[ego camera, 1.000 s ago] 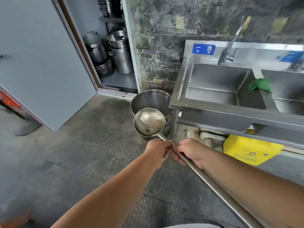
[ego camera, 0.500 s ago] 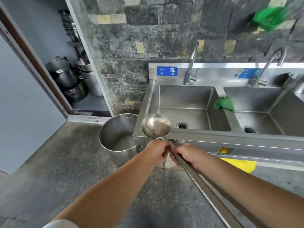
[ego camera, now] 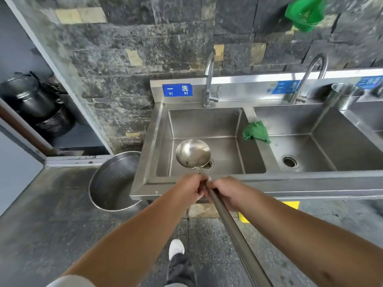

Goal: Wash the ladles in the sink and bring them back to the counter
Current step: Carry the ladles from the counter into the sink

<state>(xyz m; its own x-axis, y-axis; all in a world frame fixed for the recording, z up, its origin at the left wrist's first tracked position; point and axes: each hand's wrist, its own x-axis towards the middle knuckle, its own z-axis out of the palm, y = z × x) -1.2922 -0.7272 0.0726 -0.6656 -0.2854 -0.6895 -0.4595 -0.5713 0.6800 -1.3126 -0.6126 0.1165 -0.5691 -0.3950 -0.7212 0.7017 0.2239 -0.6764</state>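
Both hands clamp the ladle (ego camera: 192, 153) handle near the bowl: left hand (ego camera: 189, 188) & right hand (ego camera: 226, 191) side by side, prob. for control. Bowl hangs over left sink (ego camera: 163, 129) basin, below tap (ego camera: 209, 79), ready to rinse.

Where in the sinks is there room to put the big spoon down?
The left basin has a bare floor around its drain, below the ladle that both hands, left hand and right hand, hold. The right basin is bare too. The divider between them is taken by a green cloth.
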